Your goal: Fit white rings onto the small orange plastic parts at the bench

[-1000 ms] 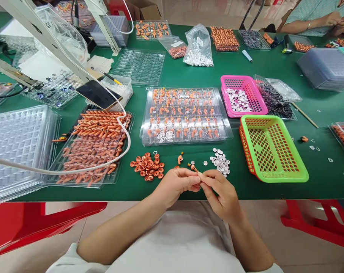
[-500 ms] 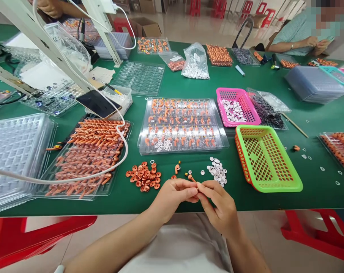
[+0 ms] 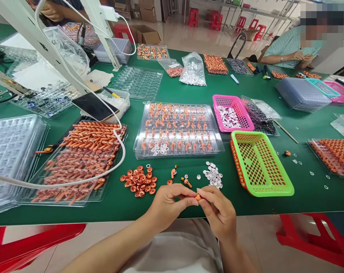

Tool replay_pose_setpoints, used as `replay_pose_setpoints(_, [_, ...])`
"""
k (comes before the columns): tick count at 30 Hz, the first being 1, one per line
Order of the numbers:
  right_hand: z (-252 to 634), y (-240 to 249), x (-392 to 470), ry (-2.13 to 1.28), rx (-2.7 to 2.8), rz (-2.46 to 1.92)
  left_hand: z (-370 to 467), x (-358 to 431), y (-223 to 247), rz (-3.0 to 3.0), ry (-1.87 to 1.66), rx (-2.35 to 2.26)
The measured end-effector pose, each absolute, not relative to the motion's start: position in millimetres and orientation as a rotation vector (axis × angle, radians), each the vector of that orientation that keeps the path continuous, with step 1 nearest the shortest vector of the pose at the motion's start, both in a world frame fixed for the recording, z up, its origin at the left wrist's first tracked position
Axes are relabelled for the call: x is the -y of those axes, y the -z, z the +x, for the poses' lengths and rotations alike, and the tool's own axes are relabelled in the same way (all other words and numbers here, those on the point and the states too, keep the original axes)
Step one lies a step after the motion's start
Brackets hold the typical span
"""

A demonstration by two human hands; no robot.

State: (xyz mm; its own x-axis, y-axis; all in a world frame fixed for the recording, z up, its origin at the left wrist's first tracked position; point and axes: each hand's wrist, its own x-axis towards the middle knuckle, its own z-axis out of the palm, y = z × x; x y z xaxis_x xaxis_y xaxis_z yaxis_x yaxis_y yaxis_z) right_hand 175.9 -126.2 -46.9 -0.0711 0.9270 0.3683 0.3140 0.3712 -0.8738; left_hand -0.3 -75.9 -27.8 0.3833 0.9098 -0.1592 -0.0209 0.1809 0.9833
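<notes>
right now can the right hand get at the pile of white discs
Probably yes: the white discs lie just beyond the right hand, nothing seems to stand between, though its grip holds a small orange part.

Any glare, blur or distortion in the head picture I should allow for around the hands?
In the head view, pale glare streaks the clear tray; wide-angle stretching shows at the left edge, on the tray stack; pixelation covers part of the co-worker; the left hand and right hand look fairly sharp, their orange part mostly hidden.
</notes>
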Motion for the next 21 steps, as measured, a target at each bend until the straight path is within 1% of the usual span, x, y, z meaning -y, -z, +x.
replay_pose_setpoints(3, [176.4, 46.3, 126.5, -0.759, 1.602, -1.136, -0.9, 76.0, 28.1, 1.384, -0.878, -0.938])
replay_pose_setpoints(8, [174.8, 45.7, 126.3, -0.735, 1.602, -1.153, -2.4, 77.5, 29.1, 1.446, -0.887, -0.928])
replay_pose_setpoints(15, [172.2, 45.7, 127.0, -0.646, 1.648, -1.145, -3.8, 79.7, 26.7, 1.289, -0.733, -1.008])
replay_pose_setpoints(21, [171.0, 44.6, 124.5, -0.590, 1.696, -1.111, -2.7, 80.5, 25.7, 1.131, -0.717, -1.003])
